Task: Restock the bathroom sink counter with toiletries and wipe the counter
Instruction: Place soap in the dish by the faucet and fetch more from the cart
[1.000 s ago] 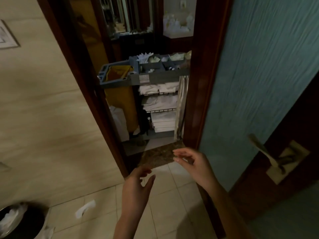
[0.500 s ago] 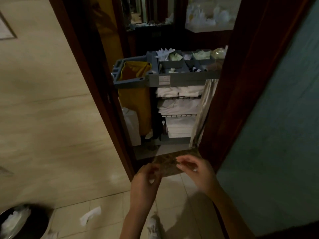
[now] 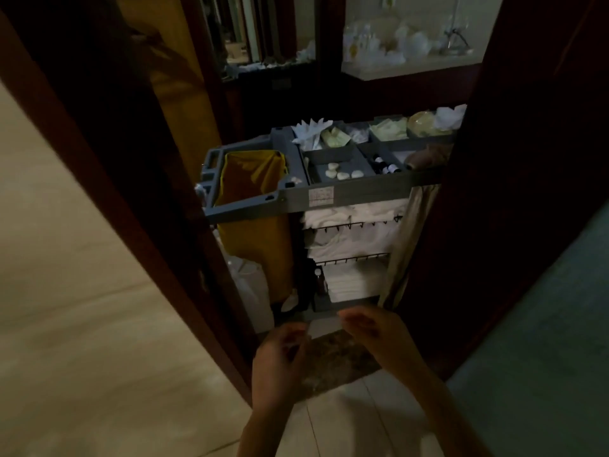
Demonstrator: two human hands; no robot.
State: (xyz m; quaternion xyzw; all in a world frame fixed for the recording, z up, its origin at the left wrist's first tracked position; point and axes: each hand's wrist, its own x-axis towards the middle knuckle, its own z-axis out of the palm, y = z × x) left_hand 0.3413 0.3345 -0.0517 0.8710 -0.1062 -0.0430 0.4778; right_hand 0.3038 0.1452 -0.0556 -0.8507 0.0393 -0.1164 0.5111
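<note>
Your left hand and right hand loose, empty. Dim light, crowded cart: you risk grabbing wrong packets, toppling small bottles.

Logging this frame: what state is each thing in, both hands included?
left hand: loosely curled, holding nothing
right hand: fingers relaxed, holding nothing
cart: standing upright, touched by neither hand
yellow bag: hanging open on the cart
towels: folded, stacked on the cart's shelves
</note>
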